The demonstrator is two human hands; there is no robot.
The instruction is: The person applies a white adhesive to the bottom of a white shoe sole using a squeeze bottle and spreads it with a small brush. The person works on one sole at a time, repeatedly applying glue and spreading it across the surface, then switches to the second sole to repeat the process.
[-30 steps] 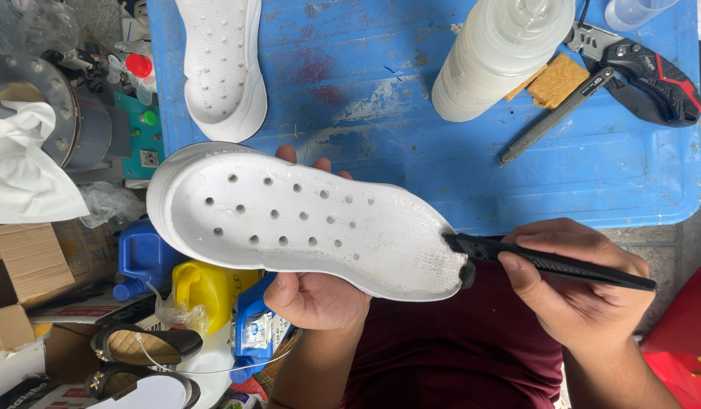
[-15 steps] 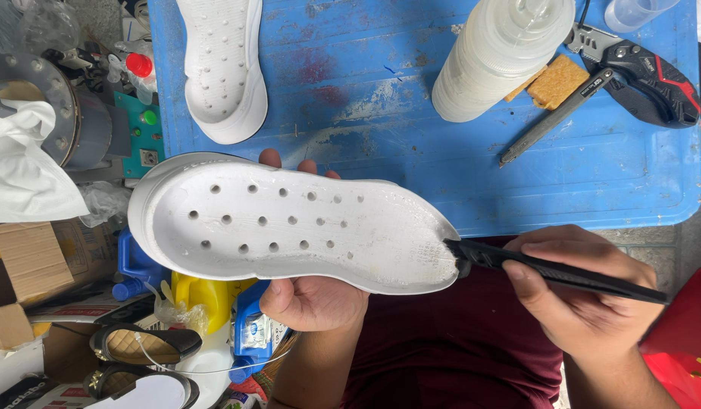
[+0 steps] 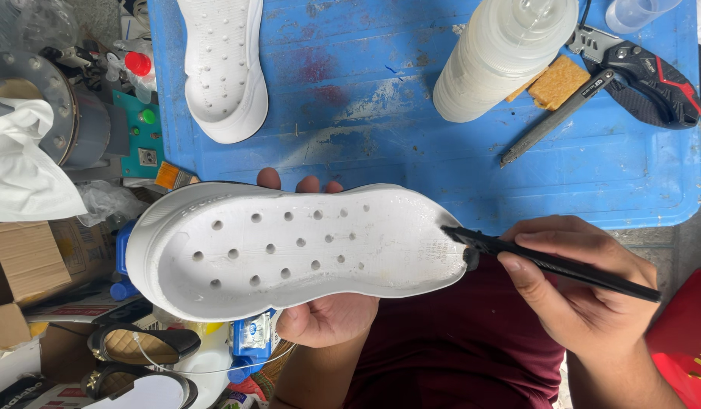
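The right hand (image 3: pixel 585 291), at the lower right of the frame, pinches a thin black brush (image 3: pixel 551 263) between thumb and fingers, its tip touching the rim at the right-hand end of a white perforated shoe sole (image 3: pixel 297 246). The left hand (image 3: pixel 324 314) carries that sole from beneath at the centre of the frame, thumb wrapped round the near edge and fingertips (image 3: pixel 301 182) showing above the far edge, so the hollow, hole-dotted face is turned up toward the camera. Judging by the contact, the step in hand is brushing a coating along the sole's inner rim; carrying on calls for a steady sole and a light stroke that follows the curved wall without spilling over it. Behind the hands lies a blue table (image 3: pixel 381 144), with a second white sole (image 3: pixel 222 68) at upper left, a translucent squeeze bottle (image 3: pixel 502 60), a yellow sponge (image 3: pixel 557 82), and a slim utility knife (image 3: pixel 555 117) at upper right.
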